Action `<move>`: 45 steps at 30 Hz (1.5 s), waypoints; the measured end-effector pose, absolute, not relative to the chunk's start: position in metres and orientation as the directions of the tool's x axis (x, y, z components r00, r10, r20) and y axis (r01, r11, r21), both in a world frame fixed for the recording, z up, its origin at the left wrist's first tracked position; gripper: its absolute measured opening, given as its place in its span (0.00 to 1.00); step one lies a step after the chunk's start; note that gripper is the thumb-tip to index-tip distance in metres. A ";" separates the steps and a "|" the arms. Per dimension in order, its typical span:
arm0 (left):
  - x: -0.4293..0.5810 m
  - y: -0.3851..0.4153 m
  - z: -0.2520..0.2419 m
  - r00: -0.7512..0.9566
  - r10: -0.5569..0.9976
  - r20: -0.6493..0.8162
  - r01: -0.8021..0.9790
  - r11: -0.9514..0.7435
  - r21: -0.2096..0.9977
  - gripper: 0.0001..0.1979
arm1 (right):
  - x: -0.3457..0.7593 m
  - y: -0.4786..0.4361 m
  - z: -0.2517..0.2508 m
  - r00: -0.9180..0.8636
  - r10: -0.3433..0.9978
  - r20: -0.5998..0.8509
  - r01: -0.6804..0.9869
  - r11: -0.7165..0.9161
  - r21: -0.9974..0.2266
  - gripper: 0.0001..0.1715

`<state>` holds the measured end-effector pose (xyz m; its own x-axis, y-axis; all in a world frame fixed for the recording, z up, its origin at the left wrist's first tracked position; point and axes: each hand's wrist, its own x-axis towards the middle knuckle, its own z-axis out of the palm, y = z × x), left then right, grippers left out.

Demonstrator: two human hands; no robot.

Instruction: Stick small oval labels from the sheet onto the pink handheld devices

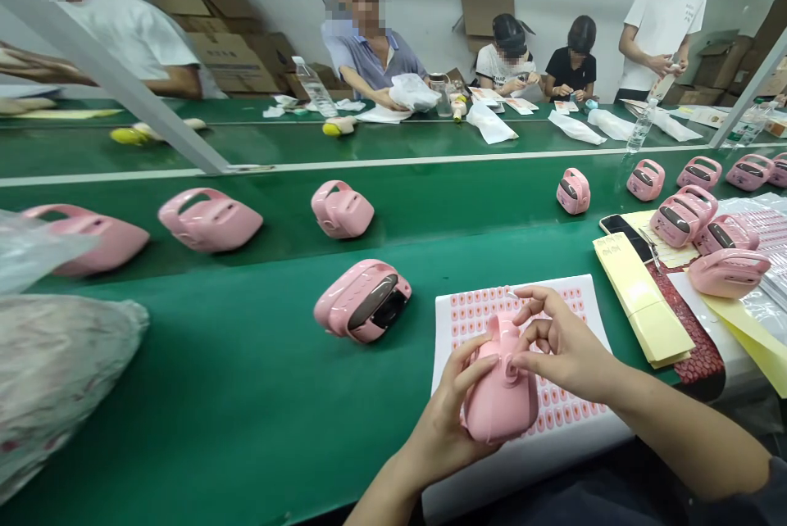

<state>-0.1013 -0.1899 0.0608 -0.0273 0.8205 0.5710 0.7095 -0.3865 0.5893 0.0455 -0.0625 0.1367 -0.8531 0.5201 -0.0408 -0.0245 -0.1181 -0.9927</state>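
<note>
My left hand (pixel 446 403) grips a pink plastic handled device (pixel 501 399) from below and the side, holding it tilted above a white sheet of small pink labels (pixel 590 436). My right hand (pixel 562 342) is over the device, with thumb and forefinger pinched at a small raised spot near its top. Whatever lies between those fingertips is too small to tell. Much of the device's underside is hidden by my fingers. Another pink device (pixel 362 301) lies on its side on the green belt to my left, with its dark panel showing.
Several pink devices (pixel 209 219) sit along the green conveyor belt (pixel 215 395). To the right lie yellow pads (pixel 639 305), a phone (pixel 627 235) and more devices. A patterned plastic bag (pixel 49 378) intrudes at the left. Co-workers sit and stand beyond a second belt (pixel 393 129).
</note>
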 end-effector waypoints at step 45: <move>-0.081 -0.202 0.029 -0.390 0.706 0.590 0.430 -0.427 0.795 0.43 | 0.035 -0.030 0.065 -0.952 0.297 -0.074 0.128 0.166 -0.978 0.33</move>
<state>-0.0809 -0.2017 0.0295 -0.3903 0.7064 0.5905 0.4305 -0.4269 0.7953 0.0348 -0.0299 0.0652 -0.9519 0.2973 -0.0737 0.1276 0.1663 -0.9778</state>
